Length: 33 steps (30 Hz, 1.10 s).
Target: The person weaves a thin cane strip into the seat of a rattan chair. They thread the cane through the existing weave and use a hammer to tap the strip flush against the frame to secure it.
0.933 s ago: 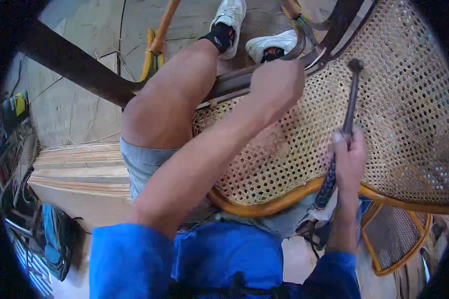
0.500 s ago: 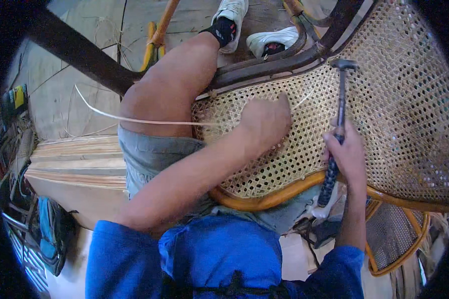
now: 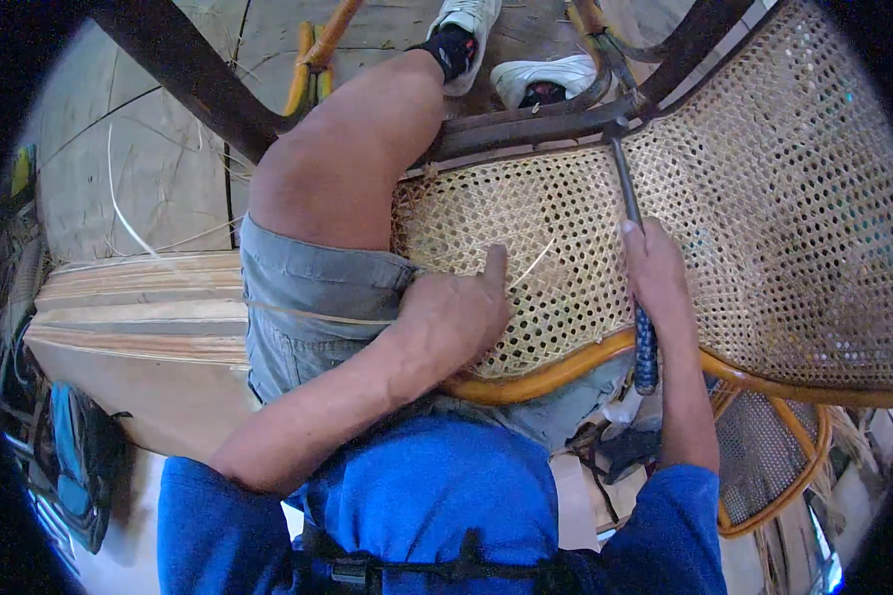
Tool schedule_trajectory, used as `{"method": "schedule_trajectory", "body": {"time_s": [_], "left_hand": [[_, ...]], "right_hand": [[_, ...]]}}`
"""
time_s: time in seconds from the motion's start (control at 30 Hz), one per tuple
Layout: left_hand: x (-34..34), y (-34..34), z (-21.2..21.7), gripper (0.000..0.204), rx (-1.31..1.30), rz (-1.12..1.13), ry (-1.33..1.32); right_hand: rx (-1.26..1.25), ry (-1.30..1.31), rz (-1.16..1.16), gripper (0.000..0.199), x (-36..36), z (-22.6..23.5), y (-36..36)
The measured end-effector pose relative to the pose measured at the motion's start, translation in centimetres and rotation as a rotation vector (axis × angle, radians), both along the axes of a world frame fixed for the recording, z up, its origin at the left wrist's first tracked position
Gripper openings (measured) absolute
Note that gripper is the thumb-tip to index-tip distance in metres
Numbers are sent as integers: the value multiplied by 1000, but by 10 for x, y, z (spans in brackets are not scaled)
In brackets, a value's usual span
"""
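Observation:
My left hand (image 3: 454, 315) is closed around a thin pale cane strip (image 3: 319, 316), its index finger stretched out. One short end of the strip pokes past the fingers over the woven cane seat (image 3: 566, 297); the long tail runs left across my shorts and curls above the floor. In my right hand (image 3: 657, 266) is a hammer (image 3: 626, 178), gripped round its handle, with the black grip showing below my fist. Its small head lies close to the seat's dark far rail (image 3: 526, 129). I cannot tell whether it touches.
Woven cane rises on the right as a curved panel (image 3: 794, 198). An orange-brown rattan edge (image 3: 536, 375) borders the seat beside my lap. Stacked boards (image 3: 139, 307) stand at left, near a teal and black bag (image 3: 74, 466). Another rattan-framed piece (image 3: 774, 456) lies lower right.
My left hand has moved down and left toward my lap, taking the cane strip along. My right hand and the hammer have shifted left, bringing the head nearer the dark rail.

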<state>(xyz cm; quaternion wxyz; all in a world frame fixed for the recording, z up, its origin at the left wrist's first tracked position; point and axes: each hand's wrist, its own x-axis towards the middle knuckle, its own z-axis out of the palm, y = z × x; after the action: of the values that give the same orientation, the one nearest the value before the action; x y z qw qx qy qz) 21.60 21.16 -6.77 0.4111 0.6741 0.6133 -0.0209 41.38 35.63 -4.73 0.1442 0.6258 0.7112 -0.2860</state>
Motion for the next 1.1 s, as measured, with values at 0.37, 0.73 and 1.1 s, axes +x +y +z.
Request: {"method": "schedule_trajectory", "body": {"time_s": [0.37,0.73,1.1], "left_hand": [[-1,3,-1,62,-58,-4,-18],[-3,9,-4,58,-84,-7,-60],[-14,44,-5,38,-38,72,-208]], "right_hand": [[-20,37,-99,32,-21,10,-2],[30,-42,-28,37,-13,-1,-8],[100,5,54,35,-15,-3,-15]]}}
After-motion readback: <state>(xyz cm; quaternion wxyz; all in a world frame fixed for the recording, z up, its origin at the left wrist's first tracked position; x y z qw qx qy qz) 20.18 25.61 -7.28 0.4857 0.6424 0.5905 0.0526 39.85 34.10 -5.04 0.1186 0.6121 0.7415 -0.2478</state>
